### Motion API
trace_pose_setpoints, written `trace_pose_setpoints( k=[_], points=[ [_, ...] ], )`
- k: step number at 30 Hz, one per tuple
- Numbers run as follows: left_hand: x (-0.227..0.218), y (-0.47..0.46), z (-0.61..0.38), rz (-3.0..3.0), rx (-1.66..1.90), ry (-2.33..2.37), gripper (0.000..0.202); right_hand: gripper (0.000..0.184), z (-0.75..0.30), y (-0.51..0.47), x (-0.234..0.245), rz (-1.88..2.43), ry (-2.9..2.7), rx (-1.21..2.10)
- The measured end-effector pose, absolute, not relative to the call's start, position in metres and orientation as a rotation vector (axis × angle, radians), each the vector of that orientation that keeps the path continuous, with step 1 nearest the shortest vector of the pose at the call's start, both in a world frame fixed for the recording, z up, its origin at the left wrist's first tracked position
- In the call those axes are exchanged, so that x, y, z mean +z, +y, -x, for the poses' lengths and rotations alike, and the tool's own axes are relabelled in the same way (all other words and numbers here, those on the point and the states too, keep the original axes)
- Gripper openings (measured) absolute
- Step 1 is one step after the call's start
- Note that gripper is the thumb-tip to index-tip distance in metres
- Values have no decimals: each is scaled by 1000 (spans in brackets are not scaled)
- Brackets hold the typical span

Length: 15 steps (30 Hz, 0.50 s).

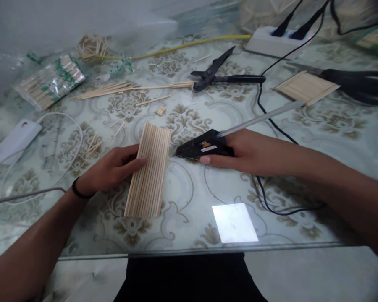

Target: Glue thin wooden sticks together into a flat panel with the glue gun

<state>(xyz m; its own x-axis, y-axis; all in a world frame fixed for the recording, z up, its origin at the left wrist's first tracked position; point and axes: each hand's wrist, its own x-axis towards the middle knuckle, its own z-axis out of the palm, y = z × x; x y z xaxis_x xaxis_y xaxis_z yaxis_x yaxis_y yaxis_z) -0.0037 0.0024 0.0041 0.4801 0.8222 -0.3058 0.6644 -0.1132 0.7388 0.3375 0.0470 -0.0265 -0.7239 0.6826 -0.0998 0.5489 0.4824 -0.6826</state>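
Note:
My left hand (115, 167) grips the left edge of a panel of wooden sticks (149, 176), thumb on its top face and fingers underneath. The sticks lie side by side in a flat rectangle, slightly tilted on the table. My right hand (239, 151) is closed around a black hot glue gun (201, 144), its nozzle pointing left, close to the panel's right edge. A long clear glue stick (261, 118) juts from the back of the gun. Whether the nozzle touches the panel I cannot tell.
Behind lie black cutting pliers (212, 75), loose sticks (107, 90), a bagged stick bundle (53, 82) and a stick ring (92, 45). At right are a small stick panel (307, 87), scissors (359, 84) and a white power strip (274, 41). A black cord (272, 121) passes near my right arm.

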Motion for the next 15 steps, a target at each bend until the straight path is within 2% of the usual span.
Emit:
trace_pose_setpoints(
  k=[7,15],
  points=[
    [6,3,1,-1818,215,1254,44,79,-335,46,-23,1146,-2558,1160],
    [2,4,4,-1836,237,1234,47,72,-336,46,-23,1086,-2539,1087]
  ],
)
